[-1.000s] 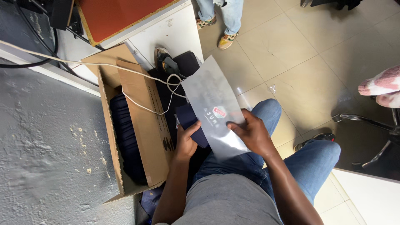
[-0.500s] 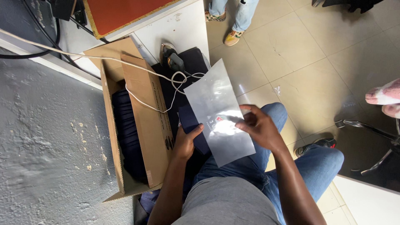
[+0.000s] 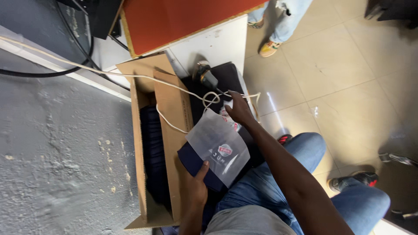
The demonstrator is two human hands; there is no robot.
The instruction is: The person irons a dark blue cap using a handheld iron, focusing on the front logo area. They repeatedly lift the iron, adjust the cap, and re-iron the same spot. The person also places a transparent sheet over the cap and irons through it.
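Beside an open box [image 3: 161, 143], the left hand [image 3: 198, 185] grips a frosted bag [image 3: 219, 150] over dark cloth [image 3: 196, 163], steadying it, while the right hand [image 3: 237, 109], well apart, reaches past to another packet [image 3: 228, 118].

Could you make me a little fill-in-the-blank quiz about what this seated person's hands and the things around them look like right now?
1. The left hand holds a dark folded garment and a frosted plastic ____ lying on it.
2. The right hand reaches forward beside a looped white ____.
3. The open cardboard box stands on the person's ____ side.
4. The person wears blue ____.

Missing words: bag; cable; left; jeans
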